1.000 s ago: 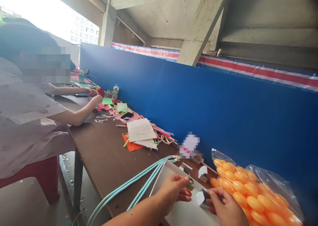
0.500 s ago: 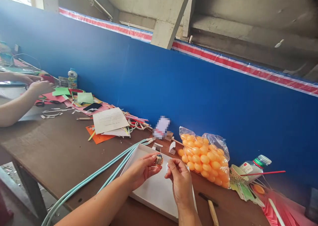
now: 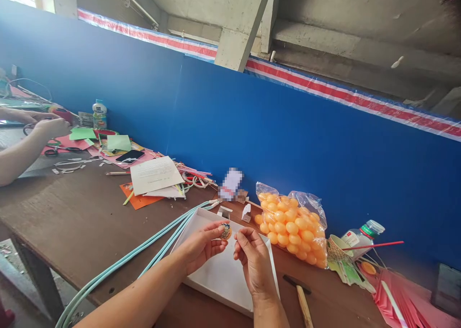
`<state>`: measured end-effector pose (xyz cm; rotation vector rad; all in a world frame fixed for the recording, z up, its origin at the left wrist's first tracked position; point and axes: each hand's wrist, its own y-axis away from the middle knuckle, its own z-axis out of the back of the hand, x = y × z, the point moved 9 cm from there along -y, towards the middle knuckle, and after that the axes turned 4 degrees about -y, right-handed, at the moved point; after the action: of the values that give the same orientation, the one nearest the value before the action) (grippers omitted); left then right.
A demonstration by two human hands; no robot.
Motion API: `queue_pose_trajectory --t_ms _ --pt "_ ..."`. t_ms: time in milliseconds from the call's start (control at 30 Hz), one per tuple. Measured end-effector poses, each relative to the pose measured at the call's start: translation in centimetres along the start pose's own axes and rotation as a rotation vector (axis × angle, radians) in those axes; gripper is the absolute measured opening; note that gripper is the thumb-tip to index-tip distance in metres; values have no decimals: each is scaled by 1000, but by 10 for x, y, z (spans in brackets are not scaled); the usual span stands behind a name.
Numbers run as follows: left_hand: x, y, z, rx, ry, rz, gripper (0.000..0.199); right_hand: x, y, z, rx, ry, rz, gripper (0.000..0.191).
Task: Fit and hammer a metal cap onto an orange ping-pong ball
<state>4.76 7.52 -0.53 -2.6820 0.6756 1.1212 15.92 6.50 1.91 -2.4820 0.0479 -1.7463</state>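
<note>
My left hand point(image 3: 201, 246) pinches a small round ornament point(image 3: 225, 231), gold and dark with a shiny patterned surface, between thumb and fingers. Just to its right is my right hand point(image 3: 252, 256), with thumb and forefinger pressed together; whatever is between them is too small to make out. The fingertips of the two hands are a short gap apart. Beneath both lies a shallow white box lid point(image 3: 230, 282), its open side up, partly covered by my forearms.
A clear bag of orange balls point(image 3: 291, 224) stands behind the lid, and a hammer point(image 3: 302, 299) lies to the right. Pale blue tubes point(image 3: 144, 247) run along the left. Farther left are papers point(image 3: 156, 176) and a co-worker's hands point(image 3: 50, 124). A blue partition point(image 3: 216, 126) closes the back.
The view has shifted slightly. My left hand keeps the ornament, now turned a little. My right hand's fingers have curled in, and the whitish bit at their tips no longer shows.
</note>
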Motion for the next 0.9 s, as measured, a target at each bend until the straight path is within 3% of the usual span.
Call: queue_pose_trajectory --t_ms 300,467,900 --pt "-1 0 0 -20 -79 -8 36 -13 -1 -4 38 -20 -62 16" --pt "-3 -1 3 -42 -164 -48 30 -15 -4 2 -7 3 -67 19" --pt "-9 1 3 -74 -305 -80 40 -22 -5 7 -17 -28 -122 17"
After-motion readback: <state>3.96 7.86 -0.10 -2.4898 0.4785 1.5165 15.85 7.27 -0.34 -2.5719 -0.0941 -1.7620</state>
